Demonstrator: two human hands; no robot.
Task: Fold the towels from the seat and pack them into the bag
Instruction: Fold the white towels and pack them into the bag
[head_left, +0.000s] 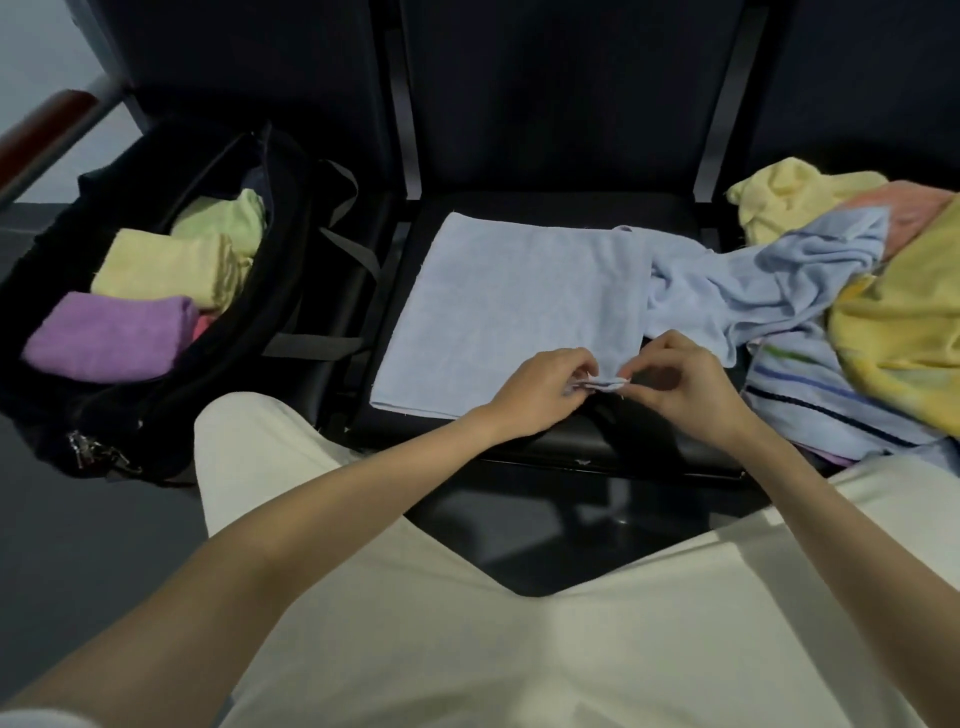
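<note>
Hands meet at the near edge of the light blue towel (519, 306), which I see spread flat across the black seat (545, 441). My left hand (540, 395) pinches the towel's near corner with curled fingers, and my right hand (680, 389) pinches the same bunched corner from the other side; the two hands are nearly touching, with the small fold of cloth between their fingertips. The far right part of this towel is still rumpled and runs off toward the pile of unfolded towels (883, 291) on the next seat to the right. That pile holds a pale yellow towel (789, 202), a deeper yellow one (904, 343), a pinkish one (914, 208) and a blue-striped towel (821, 395) lying underneath.

To the left of the seat stands the open black bag (156, 415). Inside it lie a folded purple towel (109, 332) nearest me, a folded pale yellow-green towel (166, 267) behind it, and a light green one (228, 215) further back. A sliver of pink cloth shows beside the purple towel. My light-coloured trousers (467, 649) fill the lower foreground.
</note>
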